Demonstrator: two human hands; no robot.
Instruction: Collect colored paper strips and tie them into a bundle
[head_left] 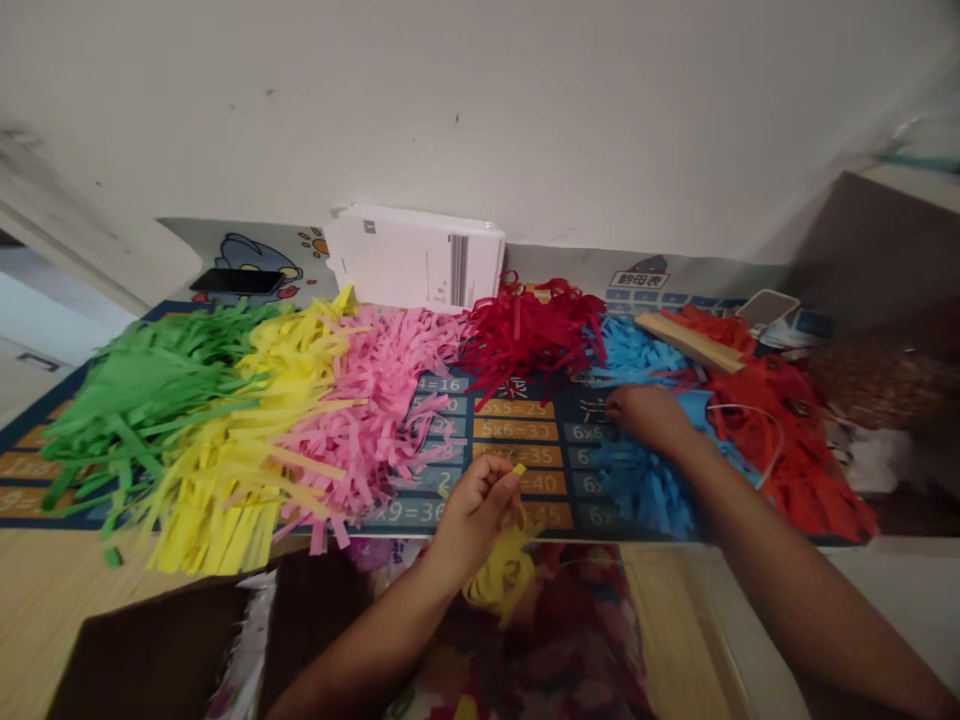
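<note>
My left hand (pixel 480 505) is closed in a pinch on a small bunch of yellow paper strips (pixel 504 575). A short yellow end pokes out above the fingertips and looped strips dangle below, in front of the table edge. My right hand (pixel 651 418) is over the blue paper strips (pixel 652 485), its fingers drawn together; what they hold, if anything, is too blurred to make out. Dark red strips (pixel 525 335) lie just beyond, between the two hands.
Heaps of green (pixel 165 380), yellow (pixel 225 480) and pink strips (pixel 375 390) spread to the left. Orange-red strips (pixel 787 450) and a wooden stick (pixel 690 340) are at right. Behind stand a white box (pixel 420 258) and a dark phone (pixel 238 282). Open boxes sit below.
</note>
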